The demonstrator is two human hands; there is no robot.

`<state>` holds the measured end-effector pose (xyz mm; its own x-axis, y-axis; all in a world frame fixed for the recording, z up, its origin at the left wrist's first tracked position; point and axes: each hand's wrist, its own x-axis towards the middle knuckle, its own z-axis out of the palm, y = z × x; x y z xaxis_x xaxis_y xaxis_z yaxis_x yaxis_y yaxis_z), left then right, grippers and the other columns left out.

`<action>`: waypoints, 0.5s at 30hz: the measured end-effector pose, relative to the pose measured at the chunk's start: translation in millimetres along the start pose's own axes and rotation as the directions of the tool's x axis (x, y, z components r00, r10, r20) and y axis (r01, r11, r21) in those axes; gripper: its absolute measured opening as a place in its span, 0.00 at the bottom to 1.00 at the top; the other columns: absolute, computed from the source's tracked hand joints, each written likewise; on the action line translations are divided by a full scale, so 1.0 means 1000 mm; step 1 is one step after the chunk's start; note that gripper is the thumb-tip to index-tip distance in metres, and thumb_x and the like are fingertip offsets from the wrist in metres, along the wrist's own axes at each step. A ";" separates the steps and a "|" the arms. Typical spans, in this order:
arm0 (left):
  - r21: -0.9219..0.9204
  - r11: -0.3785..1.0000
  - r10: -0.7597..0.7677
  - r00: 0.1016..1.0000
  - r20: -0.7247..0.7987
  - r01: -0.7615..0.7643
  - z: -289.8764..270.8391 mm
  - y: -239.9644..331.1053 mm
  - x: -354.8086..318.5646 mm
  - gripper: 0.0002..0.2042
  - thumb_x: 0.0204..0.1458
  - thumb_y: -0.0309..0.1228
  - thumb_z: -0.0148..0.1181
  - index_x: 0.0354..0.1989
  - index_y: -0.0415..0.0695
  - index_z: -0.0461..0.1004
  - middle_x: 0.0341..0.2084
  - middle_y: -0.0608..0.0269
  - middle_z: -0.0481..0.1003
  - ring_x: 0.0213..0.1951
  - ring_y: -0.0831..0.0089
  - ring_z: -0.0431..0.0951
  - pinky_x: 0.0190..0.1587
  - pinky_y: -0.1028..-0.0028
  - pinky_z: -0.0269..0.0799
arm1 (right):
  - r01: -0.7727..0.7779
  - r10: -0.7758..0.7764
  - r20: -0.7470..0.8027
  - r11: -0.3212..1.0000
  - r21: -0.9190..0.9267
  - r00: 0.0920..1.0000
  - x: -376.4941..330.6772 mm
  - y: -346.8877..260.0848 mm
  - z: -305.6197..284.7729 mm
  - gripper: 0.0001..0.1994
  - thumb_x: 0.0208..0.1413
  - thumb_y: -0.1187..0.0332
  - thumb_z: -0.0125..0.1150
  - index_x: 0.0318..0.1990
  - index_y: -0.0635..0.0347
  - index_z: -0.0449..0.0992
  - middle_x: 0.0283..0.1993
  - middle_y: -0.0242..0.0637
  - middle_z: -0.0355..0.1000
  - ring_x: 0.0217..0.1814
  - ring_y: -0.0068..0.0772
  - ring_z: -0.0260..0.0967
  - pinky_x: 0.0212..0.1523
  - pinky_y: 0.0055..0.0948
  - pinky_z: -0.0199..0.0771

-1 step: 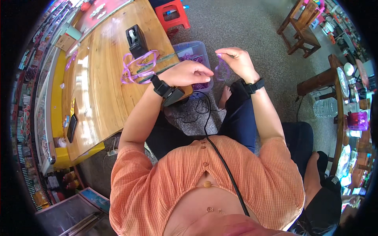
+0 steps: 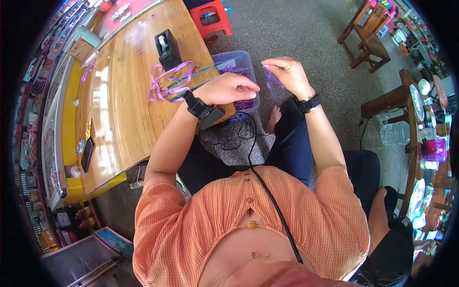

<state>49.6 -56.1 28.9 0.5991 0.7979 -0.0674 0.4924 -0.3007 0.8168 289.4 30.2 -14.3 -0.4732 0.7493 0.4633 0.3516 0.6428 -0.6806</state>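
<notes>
Nothing had shifted since the earlier frame. Right hand (image 2: 287, 74) pinched a purple ribbon strip (image 2: 270, 79) above the clear bin (image 2: 236, 64); left hand (image 2: 232, 88) hovered loosely curled, empty, beside it. Shaping step judged underway; next move needs both hands.

Dark flat phone screen (image 2: 87, 154) near the wooden table's left edge; small brown cardboard box (image 2: 79, 49) far left.

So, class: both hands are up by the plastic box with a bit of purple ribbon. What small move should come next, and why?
Probably bring the left hand across to the purple ribbon pinched in the right hand. The left hand looks empty and hovers over the clear box, close by, so both could work the strip.
</notes>
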 end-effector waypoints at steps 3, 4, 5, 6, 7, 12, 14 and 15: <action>0.014 1.000 0.014 0.996 -0.091 -0.013 -0.014 -0.002 -0.002 0.14 0.62 0.31 0.57 0.52 0.38 0.77 0.43 0.60 0.81 0.46 0.75 0.79 0.51 0.75 0.73 | 0.157 -0.156 0.026 0.986 -0.054 0.987 0.023 0.008 0.009 0.10 0.54 0.72 0.65 0.43 0.51 0.84 0.40 0.35 0.80 0.43 0.33 0.76 0.45 0.30 0.76; 0.011 1.000 0.011 0.995 -0.104 -0.010 -0.019 -0.006 -0.003 0.14 0.62 0.31 0.57 0.52 0.38 0.77 0.43 0.60 0.81 0.46 0.75 0.79 0.51 0.75 0.73 | 0.237 -0.234 0.043 0.968 -0.082 0.971 0.031 0.010 0.012 0.10 0.54 0.73 0.65 0.43 0.51 0.84 0.40 0.35 0.80 0.44 0.34 0.76 0.46 0.31 0.76; -0.042 0.999 -0.012 0.986 -0.166 0.005 -0.024 -0.010 -0.004 0.14 0.62 0.31 0.57 0.52 0.38 0.77 0.42 0.60 0.81 0.46 0.75 0.79 0.51 0.75 0.73 | 0.247 -0.244 0.054 0.966 -0.075 0.968 0.039 0.010 0.017 0.10 0.54 0.73 0.65 0.43 0.51 0.84 0.40 0.35 0.80 0.44 0.34 0.76 0.46 0.31 0.76; -0.095 0.995 -0.037 0.973 -0.227 0.016 -0.030 -0.014 -0.006 0.13 0.62 0.31 0.57 0.51 0.37 0.77 0.42 0.60 0.81 0.46 0.76 0.79 0.51 0.75 0.73 | 0.286 -0.280 0.075 0.955 -0.085 0.957 0.048 0.009 0.023 0.10 0.54 0.73 0.65 0.43 0.51 0.84 0.40 0.35 0.80 0.44 0.35 0.76 0.47 0.31 0.75; -0.118 0.993 -0.050 0.958 -0.282 0.017 -0.034 -0.017 -0.009 0.12 0.62 0.30 0.56 0.50 0.37 0.78 0.41 0.61 0.81 0.45 0.76 0.79 0.49 0.75 0.74 | 0.325 -0.316 0.097 0.941 -0.093 0.944 0.057 0.008 0.028 0.10 0.54 0.73 0.65 0.43 0.51 0.83 0.39 0.34 0.80 0.45 0.35 0.76 0.48 0.32 0.75; -0.076 0.988 -0.153 0.871 -0.466 0.132 -0.045 -0.026 -0.012 0.12 0.61 0.29 0.56 0.48 0.38 0.78 0.38 0.61 0.81 0.41 0.77 0.79 0.45 0.74 0.74 | 0.377 -0.370 0.173 0.926 -0.011 0.913 0.094 0.028 0.053 0.10 0.56 0.74 0.63 0.44 0.51 0.83 0.40 0.34 0.80 0.45 0.32 0.76 0.49 0.30 0.75; 0.055 0.985 -0.110 0.844 -0.525 0.163 -0.046 -0.030 -0.012 0.11 0.58 0.29 0.57 0.47 0.40 0.79 0.38 0.58 0.81 0.40 0.70 0.81 0.45 0.72 0.74 | 0.128 -0.174 0.280 0.976 0.174 0.944 0.099 0.042 0.066 0.10 0.57 0.75 0.62 0.46 0.53 0.83 0.39 0.33 0.80 0.47 0.27 0.75 0.49 0.27 0.74; 0.052 0.985 -0.112 0.838 -0.534 0.165 -0.046 -0.032 -0.010 0.11 0.58 0.29 0.57 0.47 0.40 0.79 0.38 0.58 0.81 0.40 0.70 0.81 0.45 0.72 0.74 | 0.135 -0.182 0.288 0.975 0.175 0.940 0.099 0.052 0.073 0.10 0.57 0.75 0.62 0.46 0.53 0.83 0.39 0.33 0.80 0.47 0.27 0.75 0.49 0.27 0.74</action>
<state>-1.0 -31.2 30.0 0.1092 0.9814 0.1582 0.6163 -0.1917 0.7638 202.0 125.8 -45.3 -0.7416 0.5419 0.3954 0.1376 0.6999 -0.7009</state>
